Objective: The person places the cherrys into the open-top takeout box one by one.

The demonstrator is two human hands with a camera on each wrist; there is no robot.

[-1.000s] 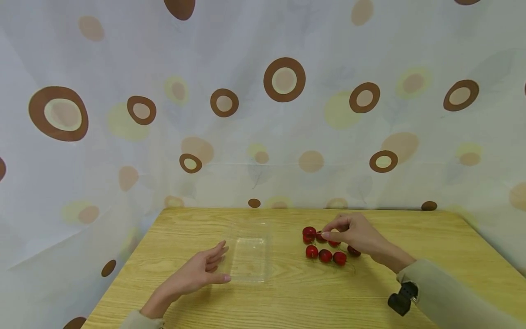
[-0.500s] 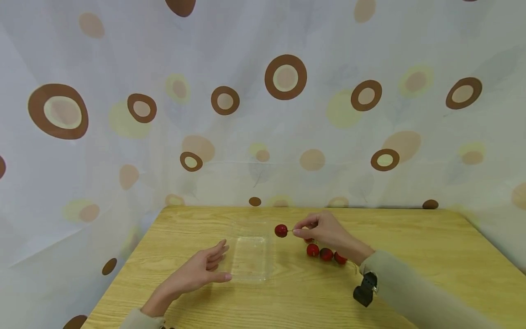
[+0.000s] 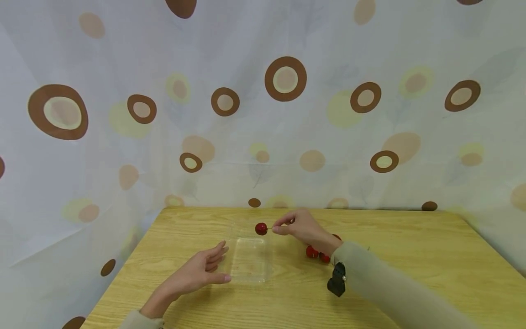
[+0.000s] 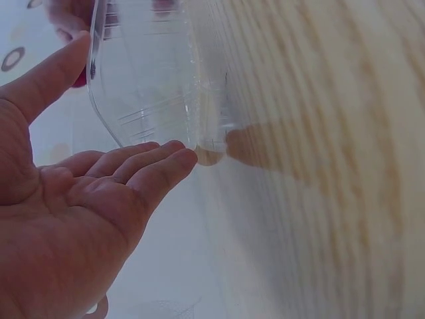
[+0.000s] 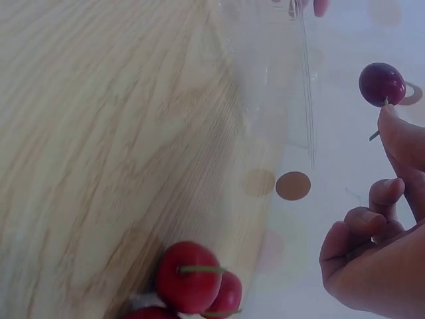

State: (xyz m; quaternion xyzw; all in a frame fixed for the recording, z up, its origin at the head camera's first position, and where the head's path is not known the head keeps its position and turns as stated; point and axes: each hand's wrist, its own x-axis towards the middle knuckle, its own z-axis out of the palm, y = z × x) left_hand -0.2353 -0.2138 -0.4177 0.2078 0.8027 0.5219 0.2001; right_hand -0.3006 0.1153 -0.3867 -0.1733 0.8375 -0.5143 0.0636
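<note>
A clear plastic box with an open top stands on the wooden table. My right hand pinches a dark red cherry by its stem between thumb and fingertips, over the box's far right corner in the head view. In the right wrist view this cherry hangs off the fingertips, above the rim level. My left hand lies along the box's left side with fingers straight and thumb apart. In the left wrist view its fingertips are right at the box wall.
Several red cherries with stems lie on the table right of the box, partly hidden behind the right forearm. The wooden table ends at a patterned curtain behind. A black strap device sits on the right wrist.
My right hand has lifted a cherry by its stem from the group and moved left to the box. The left hand has stayed in place beside the box.
</note>
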